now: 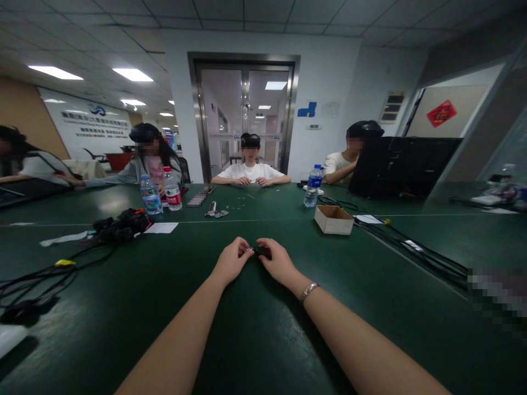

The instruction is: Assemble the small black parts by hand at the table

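Two hands, left hand [233, 258] and right hand [276, 259], around an indistinct small dark part [261, 252]

The room was lit from above by ceiling panels [127, 74], bright near the top left and dimmer toward the right. The dark green table [255, 329] soaked up most of the light, showing only a soft pale sheen at its far left. Shadows lay faint under the forearms. Straight lines bowed strongly at the edges, faces were pixelated, and distant detail was soft.
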### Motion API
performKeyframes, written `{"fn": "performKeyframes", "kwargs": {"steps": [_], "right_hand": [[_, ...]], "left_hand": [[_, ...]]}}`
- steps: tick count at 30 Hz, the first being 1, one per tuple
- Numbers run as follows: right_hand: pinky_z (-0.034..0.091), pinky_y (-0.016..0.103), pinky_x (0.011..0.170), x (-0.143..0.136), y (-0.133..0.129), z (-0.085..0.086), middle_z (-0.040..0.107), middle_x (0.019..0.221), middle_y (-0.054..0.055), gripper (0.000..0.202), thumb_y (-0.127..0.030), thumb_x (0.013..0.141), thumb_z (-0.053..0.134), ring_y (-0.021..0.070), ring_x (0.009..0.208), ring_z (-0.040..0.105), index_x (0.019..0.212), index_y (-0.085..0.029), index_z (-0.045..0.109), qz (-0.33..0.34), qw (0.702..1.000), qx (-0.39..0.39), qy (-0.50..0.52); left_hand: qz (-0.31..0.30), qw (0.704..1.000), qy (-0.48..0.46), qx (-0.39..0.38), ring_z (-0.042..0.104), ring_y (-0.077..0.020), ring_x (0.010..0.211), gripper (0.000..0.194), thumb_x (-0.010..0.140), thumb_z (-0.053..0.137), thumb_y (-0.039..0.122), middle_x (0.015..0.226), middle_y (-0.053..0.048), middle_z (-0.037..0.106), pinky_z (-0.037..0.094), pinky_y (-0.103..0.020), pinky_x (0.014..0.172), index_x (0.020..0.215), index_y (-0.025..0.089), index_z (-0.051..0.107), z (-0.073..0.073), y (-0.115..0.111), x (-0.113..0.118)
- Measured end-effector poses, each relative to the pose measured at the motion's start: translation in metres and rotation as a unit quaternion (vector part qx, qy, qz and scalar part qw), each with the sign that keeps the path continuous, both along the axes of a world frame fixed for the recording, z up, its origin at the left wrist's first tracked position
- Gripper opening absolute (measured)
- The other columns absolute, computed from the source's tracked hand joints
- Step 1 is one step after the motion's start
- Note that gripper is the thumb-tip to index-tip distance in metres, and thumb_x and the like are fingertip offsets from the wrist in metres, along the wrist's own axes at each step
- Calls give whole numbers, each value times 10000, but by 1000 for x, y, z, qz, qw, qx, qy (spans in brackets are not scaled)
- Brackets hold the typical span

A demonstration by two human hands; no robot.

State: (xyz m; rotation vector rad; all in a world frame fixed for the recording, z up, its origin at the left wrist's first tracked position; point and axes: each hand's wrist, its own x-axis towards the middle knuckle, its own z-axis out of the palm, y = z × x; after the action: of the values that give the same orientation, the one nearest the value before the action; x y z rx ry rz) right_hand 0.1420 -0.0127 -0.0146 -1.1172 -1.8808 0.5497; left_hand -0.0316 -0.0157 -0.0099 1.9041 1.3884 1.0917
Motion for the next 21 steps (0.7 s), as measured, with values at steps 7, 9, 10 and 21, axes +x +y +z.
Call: {"fn": "performKeyframes", "kwargs": {"steps": [7, 9, 10, 21], "right_hand": [[526, 314, 800, 1, -1, 4, 612, 982, 58, 256, -110, 707, 654, 145, 834, 617, 959, -160, 658, -24, 999, -33, 18], [523, 322, 808, 1, -2, 6, 623, 970, 50, 260, -140, 726, 656, 147, 838, 614, 984, -174, 661, -17, 999, -31, 14], [522, 326, 808, 1, -3, 7, 629, 967, 48, 268, -151, 737, 651, 148, 839, 612, 1003, -180, 659, -13, 999, -29, 11], [514, 308, 774, -1, -6, 11, 634, 994, 43, 281, -135, 761, 613, 141, 822, 608, 1032, -199, 649, -3, 1000, -16, 11]], "left_hand": [[-30, 996, -73, -38, 625, -166, 788, 212, 806, 543, 385, 815, -21, 659, 481, -288, 736, 884, 192, 587, 7, -2, -3], [-39, 994, -85, -50, 626, -169, 808, 236, 809, 533, 405, 836, -26, 660, 482, -279, 719, 892, 191, 588, 7, -1, -3], [-42, 994, -90, -54, 625, -170, 815, 250, 811, 525, 419, 844, -28, 659, 479, -273, 703, 892, 191, 589, 7, 0, -3], [-28, 997, -64, -38, 545, -145, 649, 382, 832, 451, 527, 695, 5, 595, 411, -257, 609, 901, 188, 613, 2, 3, -5]]}}
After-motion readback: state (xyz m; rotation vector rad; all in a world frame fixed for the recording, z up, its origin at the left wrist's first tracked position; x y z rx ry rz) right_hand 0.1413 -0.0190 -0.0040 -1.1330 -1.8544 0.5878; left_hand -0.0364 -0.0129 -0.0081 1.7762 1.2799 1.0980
